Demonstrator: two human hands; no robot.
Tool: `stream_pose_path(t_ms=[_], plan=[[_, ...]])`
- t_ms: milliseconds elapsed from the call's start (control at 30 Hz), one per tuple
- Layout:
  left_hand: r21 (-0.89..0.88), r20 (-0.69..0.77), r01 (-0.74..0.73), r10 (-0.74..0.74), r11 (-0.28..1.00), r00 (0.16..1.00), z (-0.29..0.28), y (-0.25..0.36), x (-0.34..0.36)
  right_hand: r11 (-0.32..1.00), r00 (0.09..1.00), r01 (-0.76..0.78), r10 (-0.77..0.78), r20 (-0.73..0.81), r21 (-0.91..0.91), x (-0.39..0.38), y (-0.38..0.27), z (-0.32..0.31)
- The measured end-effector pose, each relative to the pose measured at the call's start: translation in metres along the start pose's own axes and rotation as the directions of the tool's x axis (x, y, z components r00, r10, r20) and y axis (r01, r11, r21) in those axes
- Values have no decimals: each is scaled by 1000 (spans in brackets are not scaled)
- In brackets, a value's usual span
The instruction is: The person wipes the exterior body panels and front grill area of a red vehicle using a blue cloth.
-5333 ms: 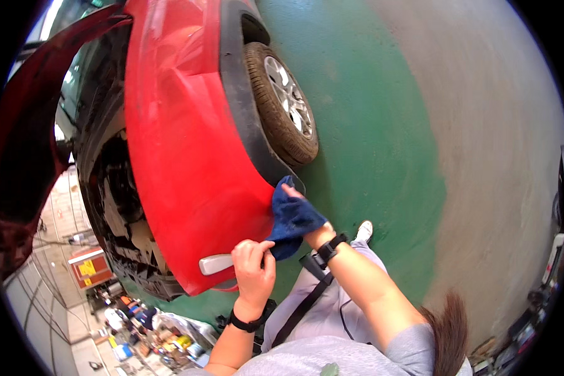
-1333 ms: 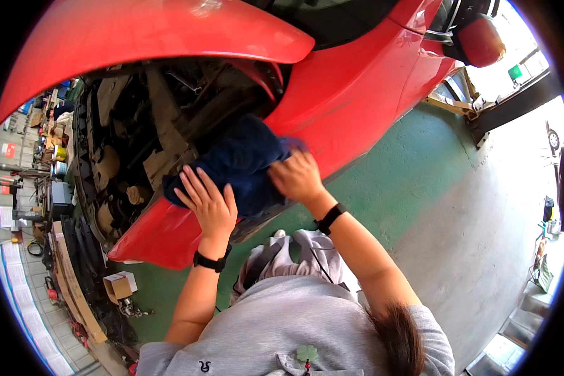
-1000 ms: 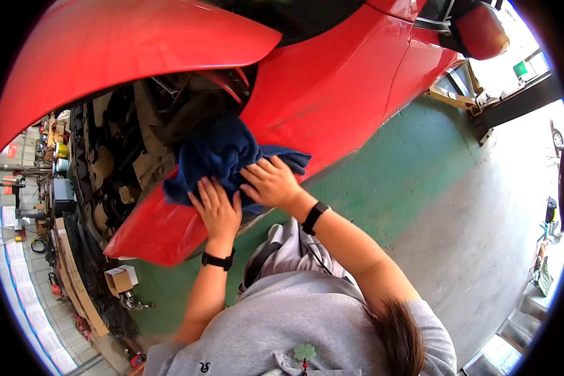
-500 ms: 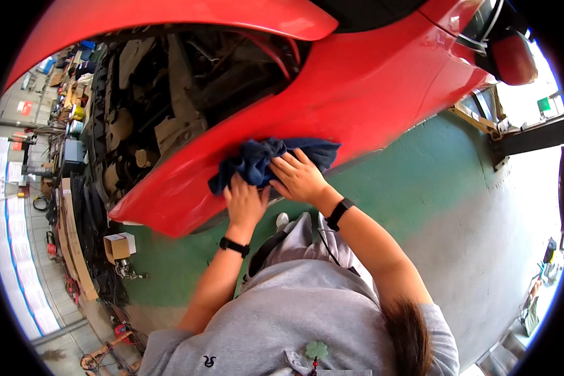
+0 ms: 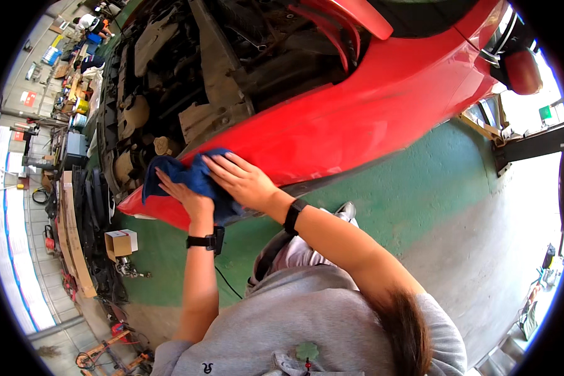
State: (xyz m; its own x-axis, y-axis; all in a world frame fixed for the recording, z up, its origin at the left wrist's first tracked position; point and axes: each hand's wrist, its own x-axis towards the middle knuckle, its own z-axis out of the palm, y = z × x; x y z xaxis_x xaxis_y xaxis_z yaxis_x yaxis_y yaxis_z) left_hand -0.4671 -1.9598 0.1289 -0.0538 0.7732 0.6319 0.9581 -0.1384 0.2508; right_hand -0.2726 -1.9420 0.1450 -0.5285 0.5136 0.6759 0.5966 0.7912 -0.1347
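A dark blue cloth (image 5: 198,174) lies bunched against the front end of the red car fender (image 5: 332,128), next to the engine bay. My left hand (image 5: 189,199) rests on its left part, fingers stretched out. Close by on the right, my right hand (image 5: 243,182) presses the cloth's upper right part with flat fingers. Both palms face down, so their undersides are hidden. Part of the cloth hangs below the fender's lower edge, between my hands.
Beside the fender is the exposed engine bay (image 5: 188,69). A lift arm (image 5: 532,141) stands at the right. An open cardboard box (image 5: 120,244) and long boards (image 5: 74,235) lie at the left. Two people are at the far upper left, one in a white top (image 5: 89,22).
Both hands and the cloth have slid left along the fender toward its front end. My view has shifted, showing more of the engine bay, and a foot has stepped out at the right.
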Motion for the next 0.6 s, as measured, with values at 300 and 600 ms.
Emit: stream_pose_path(t_ms=[300,600], plan=[[130,260,-200,161,971,952,32,52,-15,837,862,-506,487,-141,-208,-67,28,-31],[68,328,-461,416,885,848,20,16,-30,945,940,-328,326,-100,0,-58,36,-29]])
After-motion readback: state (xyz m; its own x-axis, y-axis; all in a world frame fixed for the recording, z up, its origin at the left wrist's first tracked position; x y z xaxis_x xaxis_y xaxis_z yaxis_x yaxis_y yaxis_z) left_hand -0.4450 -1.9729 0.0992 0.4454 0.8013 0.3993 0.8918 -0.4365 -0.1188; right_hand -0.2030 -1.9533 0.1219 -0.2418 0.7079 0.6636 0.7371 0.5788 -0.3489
